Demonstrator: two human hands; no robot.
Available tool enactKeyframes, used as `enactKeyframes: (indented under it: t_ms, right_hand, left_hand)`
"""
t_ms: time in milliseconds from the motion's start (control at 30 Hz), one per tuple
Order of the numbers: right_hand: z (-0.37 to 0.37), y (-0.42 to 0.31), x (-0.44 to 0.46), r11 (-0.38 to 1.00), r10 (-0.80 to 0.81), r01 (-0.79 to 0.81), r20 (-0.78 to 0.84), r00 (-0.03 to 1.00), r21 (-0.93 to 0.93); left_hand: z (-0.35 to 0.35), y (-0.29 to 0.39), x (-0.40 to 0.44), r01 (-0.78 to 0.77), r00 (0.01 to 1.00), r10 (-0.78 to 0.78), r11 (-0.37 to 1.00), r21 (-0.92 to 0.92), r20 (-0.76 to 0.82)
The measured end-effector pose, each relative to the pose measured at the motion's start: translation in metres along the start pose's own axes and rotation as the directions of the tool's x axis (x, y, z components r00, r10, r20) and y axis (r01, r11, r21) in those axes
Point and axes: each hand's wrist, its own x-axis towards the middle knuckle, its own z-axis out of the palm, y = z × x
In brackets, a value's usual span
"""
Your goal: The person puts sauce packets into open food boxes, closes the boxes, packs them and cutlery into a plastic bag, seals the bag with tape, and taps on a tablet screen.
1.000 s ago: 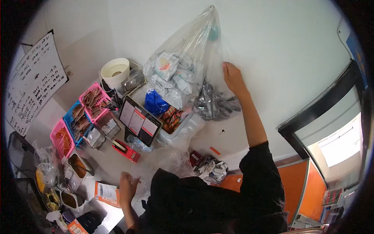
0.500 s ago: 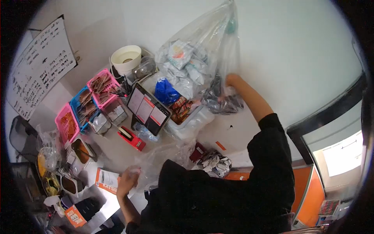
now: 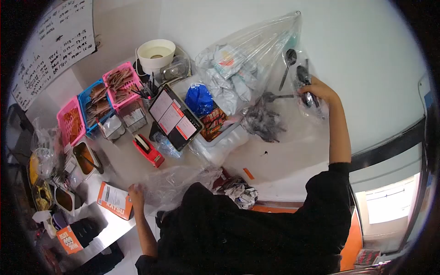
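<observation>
Right hand [image 3: 321,90]: fingers pinched around black spoons [image 3: 303,75], held up near the wall at right; clear film wraps the spoons, and fingers hide part of their handles. Exact count cannot be made out.

Left hand [image 3: 136,195]: low, at the right edge of an orange-and-white box [image 3: 114,200] and beside crumpled clear plastic [image 3: 176,183]. Cannot tell whether it pinches either.

Just left of the held spoons: a lone black spoon [image 3: 284,73], bowl up, beside the hanging clear bag [image 3: 256,41]. Below: a dark cutlery bundle [image 3: 263,120] under plastic, pieces not separable.

Writing: box reads "KATSU"; its white label is too small to read. Second orange box [image 3: 69,239], lower left: lettering not legible. Wall sheet [image 3: 55,48]: handwritten times, "Test" readable, upper left cut off by the dark lens rim. Tablet [image 3: 175,117]: white panels, red bars, text unreadable. White packets [image 3: 227,75] in the hanging bag carry an orange print, not legible.

Further out: red tape dispenser [image 3: 148,151] below the tablet; pink and blue baskets of packets at left. Black sleeve and torso hide the near table edge.
</observation>
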Motion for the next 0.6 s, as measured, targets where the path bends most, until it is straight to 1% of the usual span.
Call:
enactKeyframes:
  t_ms: [33, 67, 100, 133, 167, 200, 233, 267, 367, 400, 433, 467, 500, 533, 567, 600]
  right_hand:
    - [-0.001, -0.008, -0.014, 0.996, -0.007, 0.012, -0.057, 0.998, 0.092]
    - [-0.001, -0.016, -0.027, 0.983, -0.009, 0.030, -0.114, 0.993, 0.179]
    - [0.001, -0.023, -0.039, 0.963, -0.007, 0.053, -0.171, 0.985, 0.264]
    - [0.007, -0.031, -0.050, 0.962, -0.038, 0.110, -0.275, 0.961, 0.250]
    - [0.003, -0.029, -0.052, 0.957, -0.061, 0.146, -0.318, 0.946, 0.249]
    - [-0.001, -0.027, -0.053, 0.952, -0.085, 0.182, -0.358, 0.930, 0.248]
    - [-0.003, -0.024, -0.053, 0.944, -0.108, 0.219, -0.395, 0.912, 0.247]
    - [-0.004, -0.020, -0.053, 0.918, -0.179, 0.328, -0.502, 0.846, 0.225]
    - [-0.007, -0.034, -0.056, 0.816, -0.233, 0.520, -0.682, 0.694, 0.251]
    - [-0.009, -0.045, -0.058, 0.770, -0.287, 0.597, -0.712, 0.641, 0.227]
    - [-0.003, -0.063, -0.066, 0.739, -0.297, 0.633, -0.731, 0.614, 0.232]
    - [0.013, -0.084, -0.078, 0.702, -0.307, 0.670, -0.747, 0.589, 0.240]
    - [0.035, -0.099, -0.085, 0.661, -0.317, 0.706, -0.759, 0.569, 0.254]
    - [0.062, -0.110, -0.088, 0.610, -0.285, 0.679, -0.687, 0.668, 0.407]
    - [0.092, -0.121, -0.090, 0.548, -0.266, 0.622, -0.588, 0.764, 0.559]
    - [0.128, -0.122, -0.082, 0.541, -0.345, 0.550, -0.429, 0.835, 0.636]
  left_hand:
    - [-0.002, -0.008, 0.008, 0.007, 0.998, -0.008, 1.000, 0.031, 0.059]
    - [0.002, -0.026, 0.013, 0.011, 0.997, -0.015, 0.999, 0.053, 0.080]
    - [0.009, -0.062, 0.016, 0.017, 0.995, -0.024, 0.997, 0.069, 0.099]
    - [0.016, -0.114, 0.020, 0.010, 0.991, -0.021, 0.997, 0.079, 0.131]
    - [0.023, -0.161, 0.028, -0.004, 0.985, -0.012, 0.996, 0.090, 0.171]
    - [0.002, -0.133, 0.024, 0.043, 0.974, -0.051, 0.998, 0.043, 0.219]
    - [-0.024, -0.083, 0.018, 0.113, 0.958, -0.102, 0.993, -0.026, 0.267]
    - [-0.050, -0.029, 0.011, 0.182, 0.936, -0.150, 0.981, -0.074, 0.318]
    - [-0.095, 0.079, 0.004, 0.244, 0.876, -0.166, 0.963, -0.118, 0.453]
    - [-0.099, 0.093, 0.006, 0.090, 0.882, -0.009, 0.985, -0.150, 0.470]
    - [-0.102, 0.102, 0.006, -0.062, 0.866, 0.144, 0.981, -0.183, 0.479]
    - [-0.103, 0.113, 0.008, -0.208, 0.829, 0.287, 0.955, -0.212, 0.479]
    - [-0.102, 0.131, 0.015, -0.277, 0.779, 0.395, 0.914, -0.297, 0.487]
    - [-0.100, 0.152, 0.024, -0.334, 0.726, 0.489, 0.866, -0.373, 0.484]
    - [-0.095, 0.175, 0.029, -0.261, 0.695, 0.513, 0.832, -0.489, 0.503]
    - [-0.088, 0.198, 0.031, -0.179, 0.674, 0.536, 0.786, -0.592, 0.508]
